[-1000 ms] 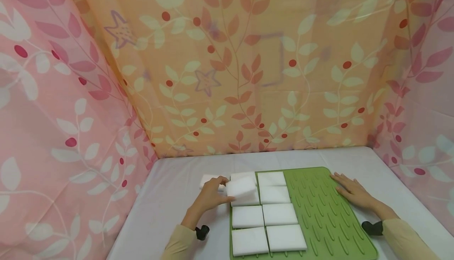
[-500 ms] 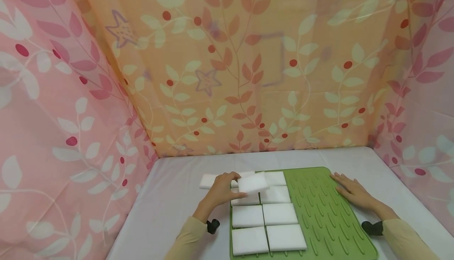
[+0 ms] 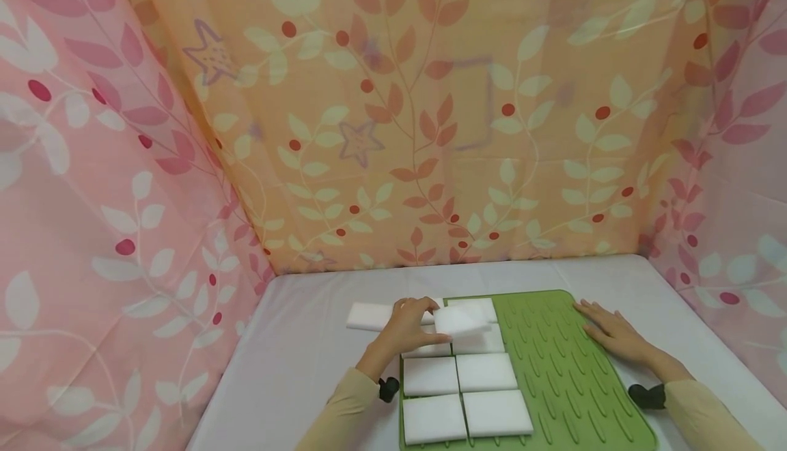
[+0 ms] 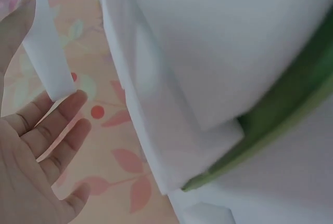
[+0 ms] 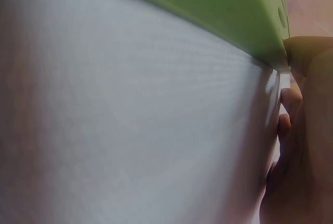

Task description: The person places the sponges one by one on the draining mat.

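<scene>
My left hand [image 3: 406, 328] pinches a white sponge [image 3: 458, 319] between thumb and fingers, raised and slightly tilted above the back of a green ridged mat [image 3: 572, 376]. In the left wrist view the sponge [image 4: 48, 47] shows edge-on, held by thumb and fingertips, the other fingers of the left hand [image 4: 36, 151] loosely spread. More white sponges [image 3: 496, 411] lie flat in two columns on the mat's left half; the held one partly hides those at the back. My right hand [image 3: 617, 335] rests with extended fingers at the mat's right edge; the right wrist view shows the thumb touching that edge [image 5: 260, 37].
Another white sponge [image 3: 367, 315] lies on the white tablecloth [image 3: 295, 362], beyond the mat's back left corner. Floral curtains [image 3: 381, 109] hang behind the table and along both sides. The mat's right half shows bare ridges.
My left hand has carried the sponge rightward, from over the left column to over the right column at the back. The right hand has stayed at the mat's edge.
</scene>
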Demonstrator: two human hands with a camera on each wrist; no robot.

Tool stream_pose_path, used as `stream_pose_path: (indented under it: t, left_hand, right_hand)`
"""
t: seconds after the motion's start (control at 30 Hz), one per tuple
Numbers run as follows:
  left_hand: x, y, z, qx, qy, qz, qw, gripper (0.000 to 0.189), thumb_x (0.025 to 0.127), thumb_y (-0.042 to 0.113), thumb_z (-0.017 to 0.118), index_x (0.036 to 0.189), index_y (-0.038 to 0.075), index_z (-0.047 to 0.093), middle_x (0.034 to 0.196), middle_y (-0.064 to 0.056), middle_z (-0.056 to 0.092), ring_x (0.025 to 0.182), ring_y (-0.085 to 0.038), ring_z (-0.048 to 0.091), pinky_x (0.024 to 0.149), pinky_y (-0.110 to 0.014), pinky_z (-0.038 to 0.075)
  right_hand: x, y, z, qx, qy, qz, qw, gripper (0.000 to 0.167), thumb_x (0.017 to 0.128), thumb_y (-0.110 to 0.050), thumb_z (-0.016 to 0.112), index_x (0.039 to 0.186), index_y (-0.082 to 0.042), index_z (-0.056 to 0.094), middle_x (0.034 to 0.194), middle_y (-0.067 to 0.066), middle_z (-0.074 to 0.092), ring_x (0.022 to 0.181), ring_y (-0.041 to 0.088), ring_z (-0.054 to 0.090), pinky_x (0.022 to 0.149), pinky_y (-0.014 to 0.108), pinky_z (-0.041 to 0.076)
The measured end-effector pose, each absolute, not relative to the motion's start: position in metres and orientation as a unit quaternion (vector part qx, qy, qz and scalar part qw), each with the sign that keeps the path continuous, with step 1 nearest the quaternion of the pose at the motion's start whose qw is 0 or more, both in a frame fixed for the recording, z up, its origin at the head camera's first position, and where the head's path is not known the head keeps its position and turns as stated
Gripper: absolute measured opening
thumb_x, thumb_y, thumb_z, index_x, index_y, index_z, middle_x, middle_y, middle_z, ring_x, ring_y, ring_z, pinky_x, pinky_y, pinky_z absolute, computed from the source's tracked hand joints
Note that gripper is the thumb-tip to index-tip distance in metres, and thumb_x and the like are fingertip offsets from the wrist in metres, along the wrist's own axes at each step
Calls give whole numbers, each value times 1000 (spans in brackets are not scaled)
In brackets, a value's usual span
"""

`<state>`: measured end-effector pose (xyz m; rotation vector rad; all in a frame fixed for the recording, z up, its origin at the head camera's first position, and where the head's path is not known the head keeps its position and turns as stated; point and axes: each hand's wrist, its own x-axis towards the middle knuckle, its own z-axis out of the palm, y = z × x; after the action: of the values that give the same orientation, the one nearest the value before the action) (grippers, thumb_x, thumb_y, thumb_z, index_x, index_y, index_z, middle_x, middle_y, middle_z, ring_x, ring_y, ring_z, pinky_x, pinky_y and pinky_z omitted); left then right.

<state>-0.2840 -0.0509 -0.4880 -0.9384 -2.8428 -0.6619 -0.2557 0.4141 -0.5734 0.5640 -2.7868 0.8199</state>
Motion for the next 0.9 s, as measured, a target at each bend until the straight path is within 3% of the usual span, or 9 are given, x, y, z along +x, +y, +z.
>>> stream_pose_path:
  t: [0.23,0.9]
  left_hand:
    - [-286,-34,-486,-316,-925,-205,45,68,69,65,67,116,18,57,107,10,60,103,-11,55,104,-45,27]
    - [-283,26,-486,-318,-935,-147,52,61,67,67,68,105,21,58,94,11,56,94,-6,50,104,-47,28]
  right_hand:
    - [-255,413,-572,194,-936,279,94,49,95,-19,51,139,-1,39,137,34,35,124,58,26,97,72,6]
    - [-256,413,-571,196,-935,278,96,49,95,-19,51,138,-1,39,137,34,36,124,58,26,96,72,7]
